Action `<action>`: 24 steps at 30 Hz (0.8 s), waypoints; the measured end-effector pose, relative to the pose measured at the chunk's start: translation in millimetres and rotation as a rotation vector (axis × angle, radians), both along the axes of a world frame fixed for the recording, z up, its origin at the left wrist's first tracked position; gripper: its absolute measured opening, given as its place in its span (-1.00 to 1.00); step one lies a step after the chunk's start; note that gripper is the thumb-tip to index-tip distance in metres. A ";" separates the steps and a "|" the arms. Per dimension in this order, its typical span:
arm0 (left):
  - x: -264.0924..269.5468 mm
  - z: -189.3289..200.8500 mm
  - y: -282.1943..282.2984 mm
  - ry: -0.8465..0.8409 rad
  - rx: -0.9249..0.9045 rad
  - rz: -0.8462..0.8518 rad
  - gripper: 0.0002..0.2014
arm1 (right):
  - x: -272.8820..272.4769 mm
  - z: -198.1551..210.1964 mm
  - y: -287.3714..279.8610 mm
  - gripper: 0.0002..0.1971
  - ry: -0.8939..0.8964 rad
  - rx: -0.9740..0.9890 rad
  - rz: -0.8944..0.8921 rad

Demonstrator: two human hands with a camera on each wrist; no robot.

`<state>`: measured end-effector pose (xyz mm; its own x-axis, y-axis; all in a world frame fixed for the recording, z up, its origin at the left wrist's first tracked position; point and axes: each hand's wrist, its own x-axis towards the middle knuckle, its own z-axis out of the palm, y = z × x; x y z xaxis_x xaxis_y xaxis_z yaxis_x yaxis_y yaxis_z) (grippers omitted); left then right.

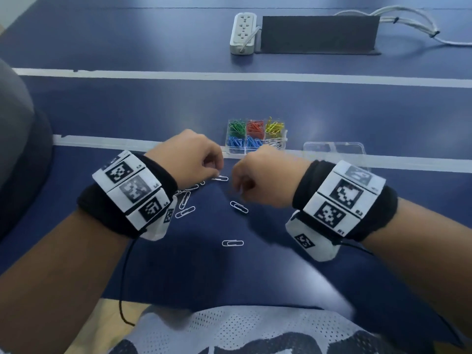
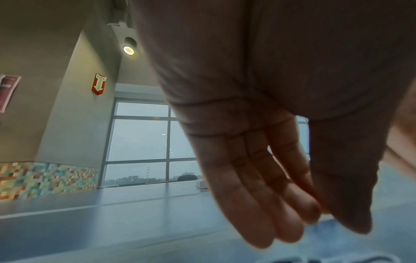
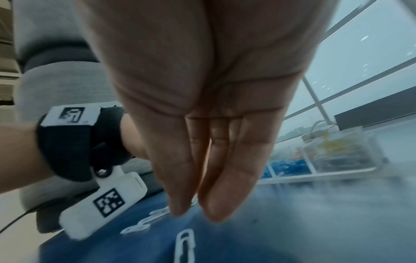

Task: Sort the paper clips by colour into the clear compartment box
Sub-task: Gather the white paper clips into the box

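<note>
The clear compartment box (image 1: pixel 237 152) stands just beyond my hands, holding green, red, yellow, blue and white clips in separate cells; it also shows blurred in the right wrist view (image 3: pixel 342 160). Several white paper clips (image 1: pixel 184 200) lie loose on the blue table, two of them apart from the rest (image 1: pixel 238 206) (image 1: pixel 232 243). My left hand (image 1: pixel 213 173) (image 2: pixel 331 220) pinches the end of a white paper clip (image 1: pixel 221 178) at table level. My right hand (image 1: pixel 241 189) (image 3: pixel 195 211) hovers beside it, fingers straight and pointing down, holding nothing I can see. More white clips (image 3: pixel 184 245) lie under it.
The box's clear lid (image 1: pixel 334 149) lies to the right of the box. A white power strip (image 1: pixel 242 31), a dark panel (image 1: pixel 319 34) and cables (image 1: pixel 408 19) sit far back. A grey rounded object (image 1: pixel 15 149) is at the left. White lines (image 1: pixel 255 76) cross the table.
</note>
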<state>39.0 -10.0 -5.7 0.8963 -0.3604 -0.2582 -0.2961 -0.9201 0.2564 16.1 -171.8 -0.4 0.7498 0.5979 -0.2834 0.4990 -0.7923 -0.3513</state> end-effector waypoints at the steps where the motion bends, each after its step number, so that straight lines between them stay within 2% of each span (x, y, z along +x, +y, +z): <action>1: -1.4 -1.8 3.5 0.005 0.004 0.009 -0.91 | -2.6 -2.3 5.5 -0.77 0.017 -0.022 0.038; 8: -5.3 -5.6 24.4 0.015 0.038 0.064 -0.83 | -11.9 -14.5 21.7 -0.81 0.078 -0.129 0.081; 13: -2.4 -11.9 27.4 0.063 0.036 0.036 -0.67 | -1.8 -8.1 29.3 -0.76 -0.040 -0.110 0.028; 17: 0.6 -12.6 25.1 0.034 0.063 0.014 -0.75 | 13.7 -6.9 38.8 -0.65 -0.142 -0.050 0.001; 21: -0.2 -9.2 20.9 0.002 0.105 -0.026 -0.89 | 20.9 -15.6 48.3 -0.70 -0.126 -0.110 0.001; 24: -1.4 -8.0 21.3 0.018 0.118 -0.006 -0.82 | 22.4 -17.8 52.7 -0.73 -0.117 -0.122 -0.004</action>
